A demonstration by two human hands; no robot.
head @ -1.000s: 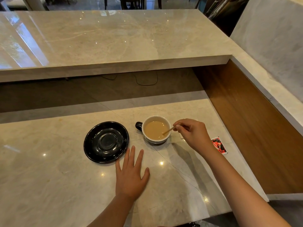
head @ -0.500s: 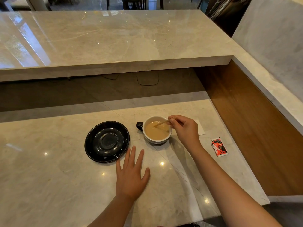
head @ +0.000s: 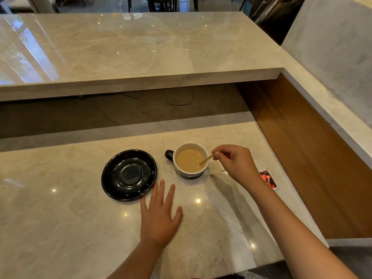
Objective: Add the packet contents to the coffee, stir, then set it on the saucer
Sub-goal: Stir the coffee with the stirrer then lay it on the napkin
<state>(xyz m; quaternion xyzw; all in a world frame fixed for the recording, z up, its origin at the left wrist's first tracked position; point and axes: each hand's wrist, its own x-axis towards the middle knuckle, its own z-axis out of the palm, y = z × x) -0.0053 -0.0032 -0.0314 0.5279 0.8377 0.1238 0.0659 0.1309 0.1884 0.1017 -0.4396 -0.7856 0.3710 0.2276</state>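
A cup with a white inside, a dark outside and a dark handle on its left stands on the marble counter, filled with light brown coffee. My right hand, just right of the cup, pinches a thin wooden stir stick whose tip dips into the coffee near the right rim. A black glossy saucer lies to the left of the cup, with nothing on it. My left hand rests flat on the counter in front of the saucer and cup, fingers spread. A red packet lies behind my right wrist.
A raised marble bar top runs across the back, with a dark recess beneath it. A wooden side panel and marble ledge close the right side. A pale piece of paper lies under my right hand. The counter's near edge is bottom right.
My right hand has swung the stick from the cup's far rim back toward its right side, moving slightly away from the cup. My left hand, cup and saucer stay put.
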